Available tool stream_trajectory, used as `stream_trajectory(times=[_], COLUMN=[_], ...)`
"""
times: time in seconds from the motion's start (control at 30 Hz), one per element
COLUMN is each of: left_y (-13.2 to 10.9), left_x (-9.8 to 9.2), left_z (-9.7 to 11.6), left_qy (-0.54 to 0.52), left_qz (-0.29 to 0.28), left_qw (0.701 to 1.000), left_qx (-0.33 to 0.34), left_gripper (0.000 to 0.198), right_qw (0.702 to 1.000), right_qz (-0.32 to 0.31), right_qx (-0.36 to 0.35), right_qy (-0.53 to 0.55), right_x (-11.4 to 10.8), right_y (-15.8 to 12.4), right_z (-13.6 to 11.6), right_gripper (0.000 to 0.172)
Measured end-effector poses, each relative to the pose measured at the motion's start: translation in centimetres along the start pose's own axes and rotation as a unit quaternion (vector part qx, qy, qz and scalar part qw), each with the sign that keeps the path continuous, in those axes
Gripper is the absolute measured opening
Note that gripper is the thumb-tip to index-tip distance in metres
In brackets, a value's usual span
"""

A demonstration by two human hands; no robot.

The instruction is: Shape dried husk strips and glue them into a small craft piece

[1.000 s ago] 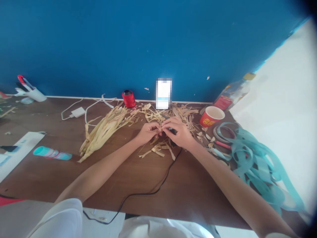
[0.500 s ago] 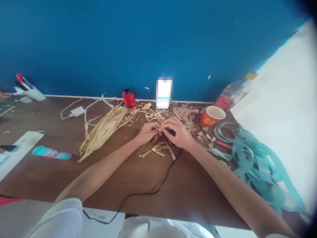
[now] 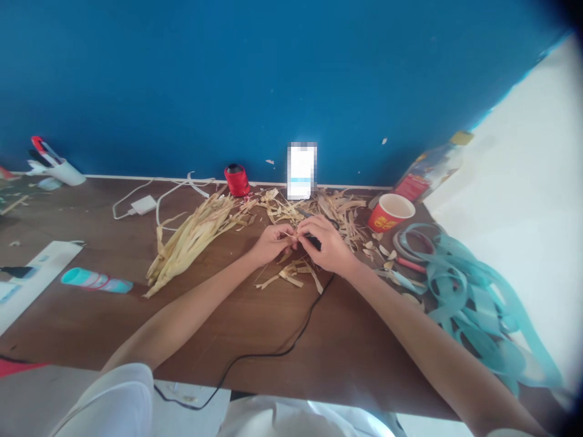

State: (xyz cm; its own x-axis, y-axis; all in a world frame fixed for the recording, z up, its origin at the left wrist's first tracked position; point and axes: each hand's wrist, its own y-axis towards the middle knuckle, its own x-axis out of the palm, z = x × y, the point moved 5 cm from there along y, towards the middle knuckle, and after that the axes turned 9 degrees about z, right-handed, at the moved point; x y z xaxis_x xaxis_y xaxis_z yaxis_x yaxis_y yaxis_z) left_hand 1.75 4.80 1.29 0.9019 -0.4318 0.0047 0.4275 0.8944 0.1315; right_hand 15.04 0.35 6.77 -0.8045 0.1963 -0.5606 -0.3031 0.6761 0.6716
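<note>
Both my hands meet over the middle of the brown table. My left hand is closed in a pinch on a thin pale straw strip. My right hand is wrapped round a small dark tool whose black cord trails back toward me. Loose straw scraps lie just under the hands. A bundle of long dried husks lies to the left of my left hand.
More straw litter lies behind the hands, near a propped phone and a red spool. To the right are a red paper cup, tape rolls and teal ribbon. Left are a white charger and a teal tube.
Nothing has visibly moved; both hands stay pinched together at the same spot, with only a slight shift of the view.
</note>
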Motion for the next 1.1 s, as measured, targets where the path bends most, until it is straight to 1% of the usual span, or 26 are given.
stream_trajectory(times=[0.27,0.47,0.6,0.83,1.1], left_y=[0.01,0.01,0.07,0.12,0.23], left_x=[0.01,-0.03,-0.02,-0.08,0.0], left_z=[0.13,-0.09,-0.1,-0.19,-0.42], left_qy=[0.001,0.008,0.013,0.013,0.015], left_qz=[-0.002,0.005,0.004,0.007,0.012], left_qw=[1.0,1.0,1.0,1.0,1.0], left_qx=[0.0,-0.014,-0.008,-0.017,-0.017], left_gripper=[0.033,0.032,0.031,0.028,0.027], right_qw=[1.0,0.999,0.999,0.998,0.995], right_qz=[-0.01,-0.014,-0.017,-0.011,0.011], right_qx=[0.008,0.019,0.025,0.032,0.029], right_qy=[-0.013,-0.027,-0.036,-0.058,-0.09], right_x=[-0.05,0.07,0.17,0.38,0.55], right_y=[0.23,0.24,0.14,-0.06,-0.35], right_z=[-0.31,-0.15,-0.07,0.0,0.09], right_gripper=[0.011,0.013,0.013,0.011,0.012])
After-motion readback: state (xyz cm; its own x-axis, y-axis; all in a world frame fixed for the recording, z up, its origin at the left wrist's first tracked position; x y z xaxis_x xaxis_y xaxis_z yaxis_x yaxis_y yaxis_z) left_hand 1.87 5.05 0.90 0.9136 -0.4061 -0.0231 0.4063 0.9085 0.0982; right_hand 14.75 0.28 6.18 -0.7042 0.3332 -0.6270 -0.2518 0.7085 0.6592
